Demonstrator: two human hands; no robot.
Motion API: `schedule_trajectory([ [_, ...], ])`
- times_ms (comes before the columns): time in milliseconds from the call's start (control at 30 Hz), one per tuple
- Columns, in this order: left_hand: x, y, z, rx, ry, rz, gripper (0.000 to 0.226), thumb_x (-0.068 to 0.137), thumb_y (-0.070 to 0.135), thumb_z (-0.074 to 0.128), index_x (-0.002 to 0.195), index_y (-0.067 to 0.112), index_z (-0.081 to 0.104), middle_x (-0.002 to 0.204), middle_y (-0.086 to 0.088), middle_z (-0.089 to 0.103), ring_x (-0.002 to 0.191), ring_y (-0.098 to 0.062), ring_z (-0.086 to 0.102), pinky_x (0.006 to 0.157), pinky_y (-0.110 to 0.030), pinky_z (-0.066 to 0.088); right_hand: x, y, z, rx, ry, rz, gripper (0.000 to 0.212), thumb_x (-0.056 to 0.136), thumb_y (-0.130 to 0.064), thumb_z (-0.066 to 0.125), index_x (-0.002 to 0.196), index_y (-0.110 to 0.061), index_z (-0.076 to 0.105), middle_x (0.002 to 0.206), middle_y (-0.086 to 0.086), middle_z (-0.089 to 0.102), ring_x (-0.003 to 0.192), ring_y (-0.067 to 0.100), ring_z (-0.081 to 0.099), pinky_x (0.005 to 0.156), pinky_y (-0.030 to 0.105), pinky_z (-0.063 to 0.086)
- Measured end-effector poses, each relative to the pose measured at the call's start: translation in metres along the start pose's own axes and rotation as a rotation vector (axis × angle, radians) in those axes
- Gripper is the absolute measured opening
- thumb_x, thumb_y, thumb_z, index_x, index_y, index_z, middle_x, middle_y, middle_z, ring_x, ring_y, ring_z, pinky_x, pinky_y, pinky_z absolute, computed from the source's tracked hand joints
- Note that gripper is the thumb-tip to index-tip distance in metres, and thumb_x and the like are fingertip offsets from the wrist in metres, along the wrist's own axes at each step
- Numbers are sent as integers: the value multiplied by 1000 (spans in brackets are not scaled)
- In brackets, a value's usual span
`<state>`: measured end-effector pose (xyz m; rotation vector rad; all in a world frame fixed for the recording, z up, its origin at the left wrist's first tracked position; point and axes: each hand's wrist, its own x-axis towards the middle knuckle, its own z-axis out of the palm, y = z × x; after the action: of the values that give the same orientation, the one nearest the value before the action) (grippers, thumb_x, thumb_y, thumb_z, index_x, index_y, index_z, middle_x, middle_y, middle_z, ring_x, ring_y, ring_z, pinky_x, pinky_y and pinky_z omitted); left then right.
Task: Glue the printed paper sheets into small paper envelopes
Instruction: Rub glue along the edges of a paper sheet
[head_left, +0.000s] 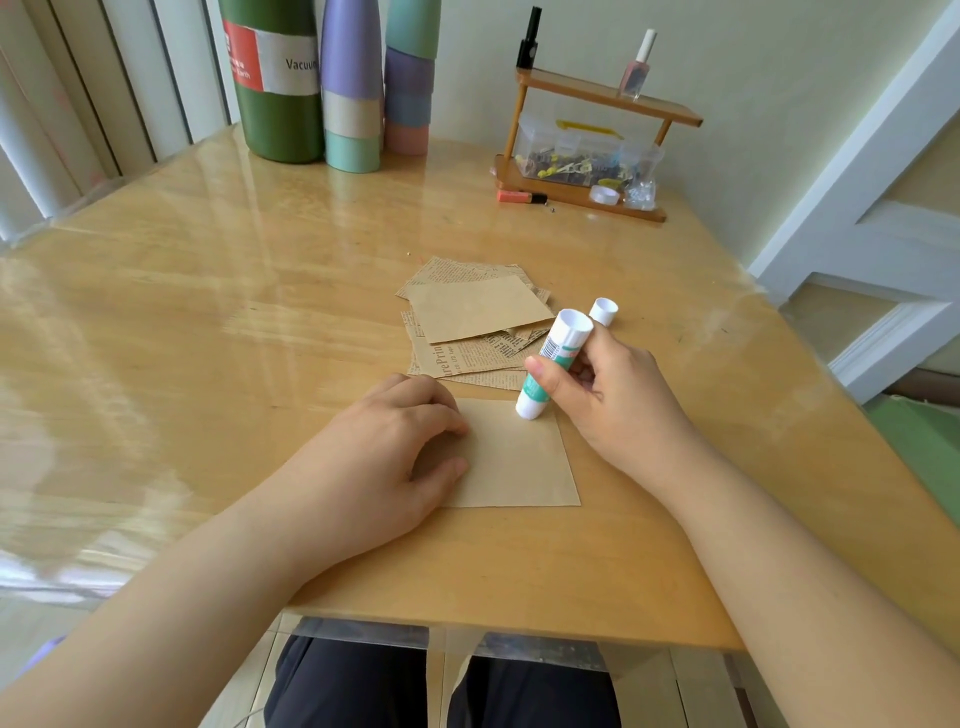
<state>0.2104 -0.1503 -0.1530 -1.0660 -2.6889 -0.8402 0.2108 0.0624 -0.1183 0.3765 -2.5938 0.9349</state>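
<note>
Your right hand (608, 395) pinches the glue stick (551, 365) between thumb and curled fingers, just right of the frame's centre, with its lower tip touching the top edge of the brown paper sheet (519, 457) that lies plain side up below centre. Your left hand (400, 441) rests on the sheet's left part, fingers bent and fingertips pressing it to the table (260, 322).

Keep that left-hand pressure firm while you draw the stick, or the sheet will likely slide or wrinkle under it. Run the glue in a narrow band along the edges that will be folded over, not across the middle, since an envelope glued through its centre will not open. Stay just inside the border so no glue reaches the table.

The cap (603, 310) stands just above your right hand; recap when done.

The pile of printed sheets (467, 332) waits just above the working sheet, near enough to catch stray glue.
</note>
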Motion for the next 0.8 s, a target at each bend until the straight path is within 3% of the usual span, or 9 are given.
schedule_trajectory([
  [233, -2, 0, -2, 13, 30, -36, 52, 78, 52, 34, 104, 21, 67, 104, 13, 56, 97, -6, 45, 82, -15, 34, -22, -6, -3, 19, -33, -16, 30, 89, -27, 62, 71, -31, 38, 65, -30, 54, 54, 0, 44, 51, 8, 33],
  [367, -3, 0, -2, 16, 44, -49, 48, 78, 49, 39, 102, 19, 68, 102, 11, 57, 95, -9, 47, 82, -14, 33, -28, -6, -4, 20, -22, -23, 29, 87, -28, 63, 70, -30, 39, 53, -10, 49, 54, 2, 44, 50, 9, 33],
  [500, -3, 1, -3, 17, 50, -70, 35, 79, 38, 51, 102, 19, 68, 102, 11, 58, 95, -10, 48, 81, -12, 31, -22, -7, -1, 32, -24, -22, 30, 88, -26, 63, 71, -30, 38, 53, -12, 42, 53, 2, 43, 51, 10, 33],
  [800, -3, 0, -3, 10, 64, -82, 36, 78, 39, 52, 102, 18, 69, 102, 9, 58, 94, -10, 45, 79, -14, 31, 6, 0, 10, 11, -33, -11, 25, 91, -29, 59, 74, -20, 43, 56, -9, 43, 55, 5, 42, 52, 13, 32],
])
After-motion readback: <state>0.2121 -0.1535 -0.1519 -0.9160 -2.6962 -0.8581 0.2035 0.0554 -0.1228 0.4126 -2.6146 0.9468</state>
